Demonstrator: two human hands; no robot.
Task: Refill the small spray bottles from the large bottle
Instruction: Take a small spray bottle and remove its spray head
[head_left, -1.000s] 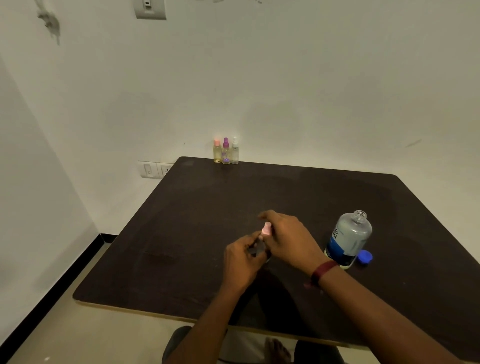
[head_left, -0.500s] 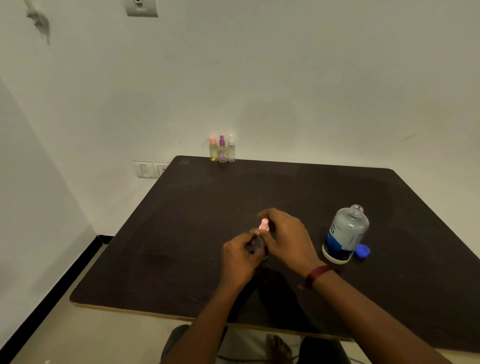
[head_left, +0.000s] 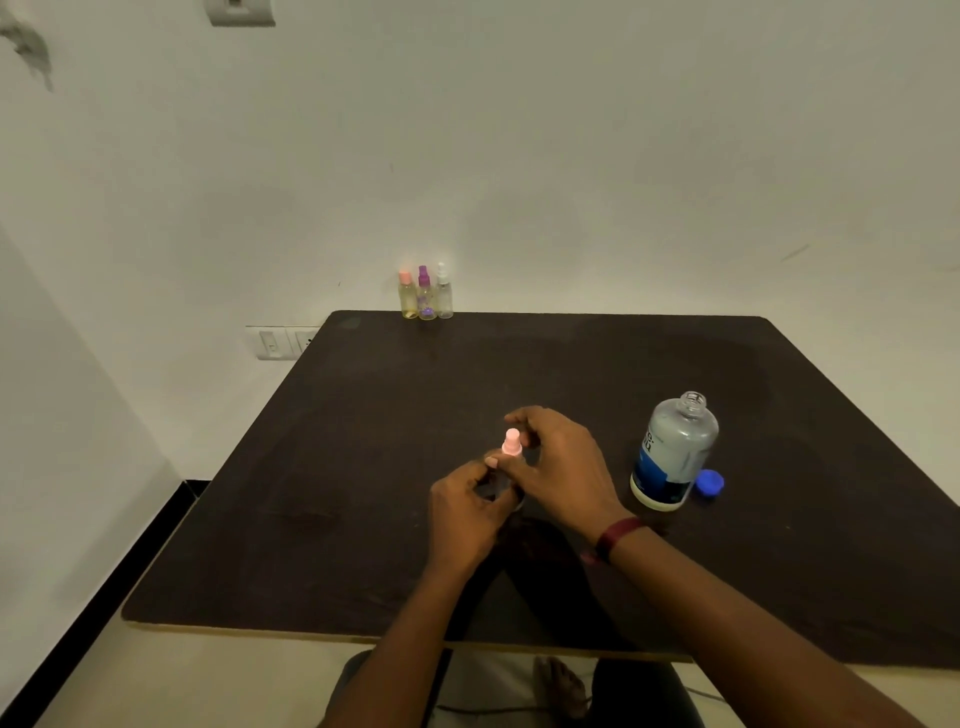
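Note:
A small spray bottle with a pink spray top stands near the middle of the dark table. My left hand grips its clear body, mostly hidden by my fingers. My right hand curls around the pink top, fingers pinching its base. The large bottle, clear with a blue label, stands uncapped to the right of my hands. Its blue cap lies beside its base.
Three more small spray bottles stand in a row at the table's far edge against the wall: one with a pink top, one purple, one white. Wall sockets sit left of the table.
My hands have stayed on the small bottle; the right-hand fingers have shifted slightly around the pink top. The view has tilted a little.

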